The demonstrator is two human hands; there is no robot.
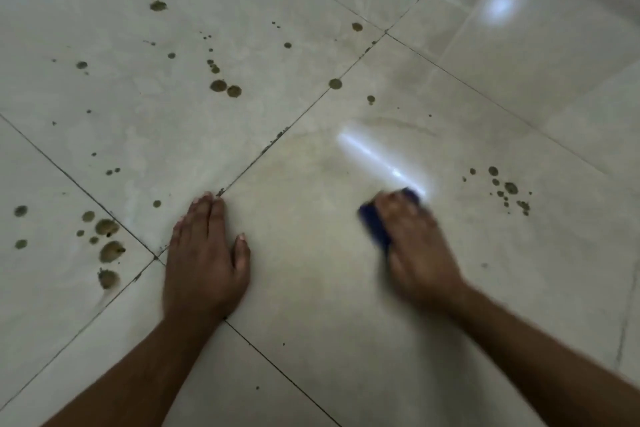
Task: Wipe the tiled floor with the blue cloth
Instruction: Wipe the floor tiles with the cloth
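Tiled floor (311,305): large pale glossy tiles set diagonally to the view; dark grout lines cross between the two hands and meet at a corner just left of the left wrist; bright glare streak on the centre tile, a softer light patch far right at the top
Open room: the centre tile between and ahead of the hands looks mostly wiped, with faint smears; bare tile runs on to the right and toward the top edge
Left hand (204,253): flat on the floor, palm down, fingers together and pointing away, thumb held out to the side; fingertips reach the grout line at the tile's edge
Right hand (412,246): motion-blurred, palm down, pressed onto the cloth; fingers lie over it; exact grip too blurred to tell
Blue cloth (375,225): dark blue, bunched under the right hand on the centre tile; its edge shows left of the fingers and at the fingertips, beside the glare
Brown spots (219,85): scattered drops on the tile beyond the left hand; bigger blotches (110,250) near the left edge; a small cluster (509,189) right of the cloth, apart from it
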